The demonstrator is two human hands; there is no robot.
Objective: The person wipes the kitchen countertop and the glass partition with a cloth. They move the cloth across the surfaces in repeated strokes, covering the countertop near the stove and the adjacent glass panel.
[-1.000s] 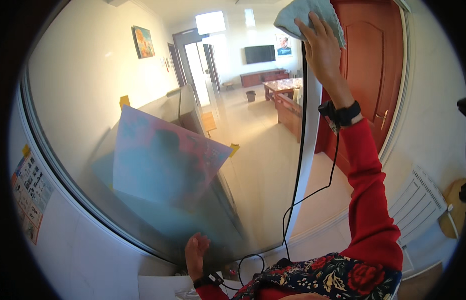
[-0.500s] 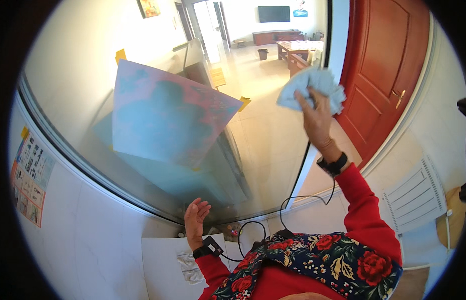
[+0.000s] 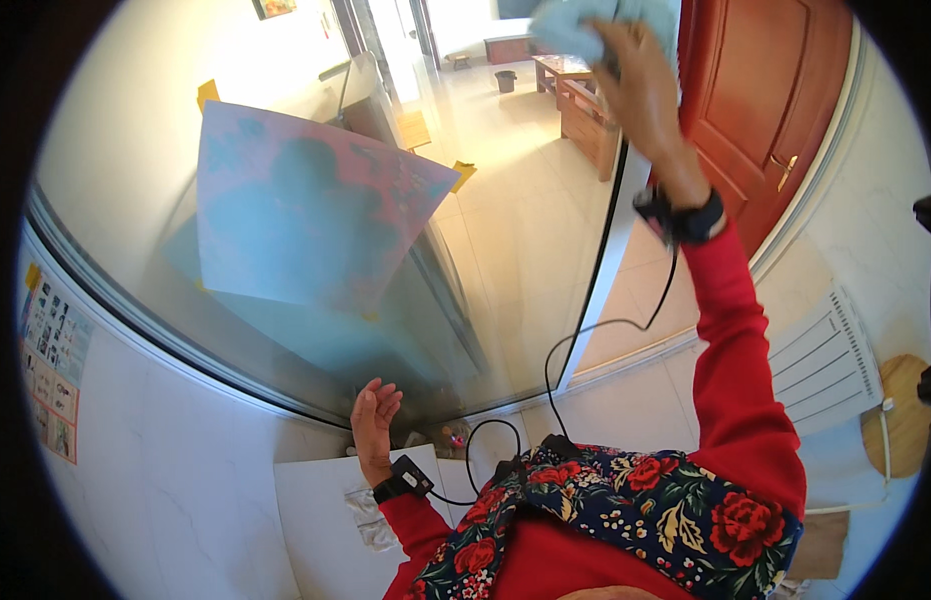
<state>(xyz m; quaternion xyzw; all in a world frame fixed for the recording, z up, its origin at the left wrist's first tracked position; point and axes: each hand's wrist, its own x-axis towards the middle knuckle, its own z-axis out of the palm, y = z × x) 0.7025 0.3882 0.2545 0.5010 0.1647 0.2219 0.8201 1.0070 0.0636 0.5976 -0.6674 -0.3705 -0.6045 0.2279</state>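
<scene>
High on the right, my right hand [image 3: 637,95] is closed on a pale blue cloth [image 3: 570,28], up against the right part of the glass panel [image 3: 525,280]. The cloth is slightly smeared by motion, and its upper part runs to the picture's top edge. My left hand [image 3: 373,420] is held low in front of the glass, empty, with its fingers loosely apart. A pink and blue sheet [image 3: 305,210] is fixed to the glass with yellow tape [image 3: 463,177] at its corners.
A red-brown door [image 3: 760,110] with a handle stands on the right, beside the panel's dark edge. A white radiator [image 3: 825,350] and a round wooden board [image 3: 900,415] are at the lower right. Below my left hand is a white surface [image 3: 310,520]. Black cables [image 3: 610,322] run from my wrists.
My right hand has moved up with the cloth, toward the top of the glass. The view has shifted slightly, while my left hand keeps about the same pose.
</scene>
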